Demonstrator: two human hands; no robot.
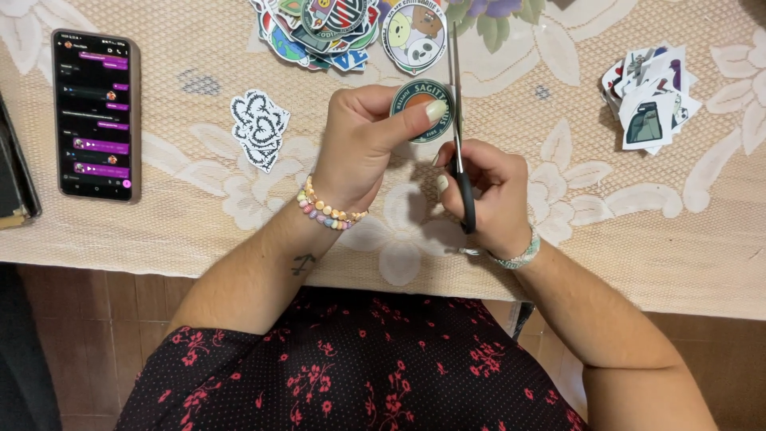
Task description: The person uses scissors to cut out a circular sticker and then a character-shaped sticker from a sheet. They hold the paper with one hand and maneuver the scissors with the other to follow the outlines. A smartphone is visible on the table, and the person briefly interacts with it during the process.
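Note:
My left hand (363, 144) pinches a round dark-green sticker (415, 102) with an orange centre, thumb pressed on its face. My right hand (487, 191) grips black-handled scissors (457, 120), whose blades point away from me and run along the sticker's right edge. Both hands hover over a beige lace tablecloth (606, 231) near the table's front edge. A bead bracelet circles my left wrist, a woven band my right.
A black-and-white cut-out sticker (259, 128) lies left of my hands. A heap of colourful stickers (351, 28) sits at the back, a smaller pile (650, 100) at the right. A lit phone (96, 116) lies at the far left beside a dark object (12, 179).

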